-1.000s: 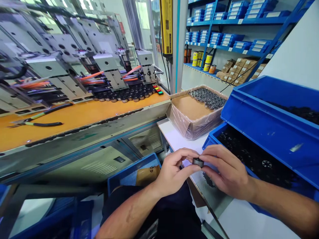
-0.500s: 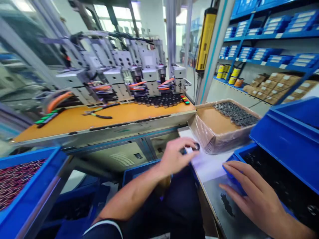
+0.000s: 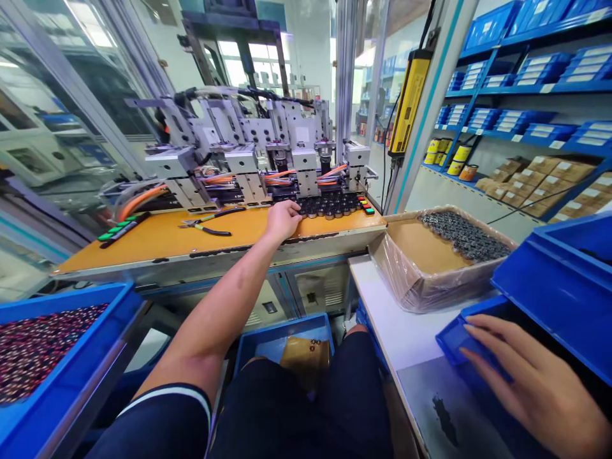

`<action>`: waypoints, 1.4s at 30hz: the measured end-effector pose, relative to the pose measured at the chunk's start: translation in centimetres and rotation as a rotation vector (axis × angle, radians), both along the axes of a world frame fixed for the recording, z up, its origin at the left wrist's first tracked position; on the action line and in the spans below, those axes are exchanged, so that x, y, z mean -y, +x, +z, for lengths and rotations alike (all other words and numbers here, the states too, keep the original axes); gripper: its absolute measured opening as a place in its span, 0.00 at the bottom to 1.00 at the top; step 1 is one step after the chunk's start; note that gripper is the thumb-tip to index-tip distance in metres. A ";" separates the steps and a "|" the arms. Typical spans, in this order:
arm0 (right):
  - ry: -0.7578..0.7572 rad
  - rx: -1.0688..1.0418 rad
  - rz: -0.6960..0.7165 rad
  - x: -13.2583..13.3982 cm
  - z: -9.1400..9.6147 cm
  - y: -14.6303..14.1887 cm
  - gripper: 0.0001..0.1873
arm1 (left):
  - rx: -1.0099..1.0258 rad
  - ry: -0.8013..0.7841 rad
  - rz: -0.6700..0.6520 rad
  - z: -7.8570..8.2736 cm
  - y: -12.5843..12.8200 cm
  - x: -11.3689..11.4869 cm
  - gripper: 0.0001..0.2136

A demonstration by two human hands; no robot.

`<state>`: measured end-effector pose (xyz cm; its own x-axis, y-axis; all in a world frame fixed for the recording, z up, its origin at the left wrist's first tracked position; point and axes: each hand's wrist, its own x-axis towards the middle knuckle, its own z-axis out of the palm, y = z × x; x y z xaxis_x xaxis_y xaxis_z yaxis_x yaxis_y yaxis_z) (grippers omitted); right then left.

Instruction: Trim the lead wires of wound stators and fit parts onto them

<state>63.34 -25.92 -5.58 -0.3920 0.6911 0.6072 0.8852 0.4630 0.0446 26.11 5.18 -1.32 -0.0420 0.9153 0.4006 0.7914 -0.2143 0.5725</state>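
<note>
My left hand (image 3: 284,220) reaches out to the orange worktop (image 3: 253,233), at the left end of a cluster of black round parts (image 3: 329,205). Its fingers are curled and closed at a black round part, mostly hidden by the fingertips. My right hand (image 3: 530,376) is held over the front of a blue bin (image 3: 452,335) on the right, thumb and fingers apart, with nothing seen between them. The dark inside of that bin is largely covered by the hand and by the upper bin.
A machine (image 3: 248,172) stands behind the worktop, where pliers (image 3: 210,224) lie. A plastic-lined carton (image 3: 430,280) holds dark metal parts. Another blue bin (image 3: 554,280) sits above the right one. A blue tray (image 3: 108,299) of small reddish parts is at left.
My left hand has moved from above the white side table, forward and left, to the black round parts on the worktop. My right hand stays by the blue bin. The view has shifted slightly.
</note>
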 end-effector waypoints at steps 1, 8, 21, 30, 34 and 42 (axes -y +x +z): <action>-0.007 -0.007 -0.072 -0.2 -0.4 1.6 0.15 | -0.007 0.007 -0.003 0.0 -0.1 0.5 0.10; -0.699 -0.107 -0.415 -2.0 -4.6 9.1 0.17 | -0.140 0.147 -0.303 1.1 7.5 5.4 0.13; -0.963 -0.020 -0.437 -2.1 -2.4 7.9 0.08 | -0.526 -0.080 -0.980 -2.3 32.8 4.7 0.16; -1.016 -0.021 -0.407 -1.6 -3.1 8.5 0.12 | -0.444 -0.149 -0.947 -2.7 36.3 4.7 0.15; -1.002 0.022 -0.428 -1.3 -3.6 9.4 0.12 | -0.332 -0.178 -0.939 -2.1 35.3 5.5 0.14; -0.565 0.023 -0.303 -1.0 -4.0 10.4 0.15 | 0.087 -0.098 -1.024 -1.1 23.3 11.4 0.12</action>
<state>73.79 -24.89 -9.61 -0.1373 0.9844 0.1103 0.9823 0.1496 -0.1124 49.45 -6.24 -2.39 0.7506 0.5571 0.3552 0.2105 -0.7113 0.6707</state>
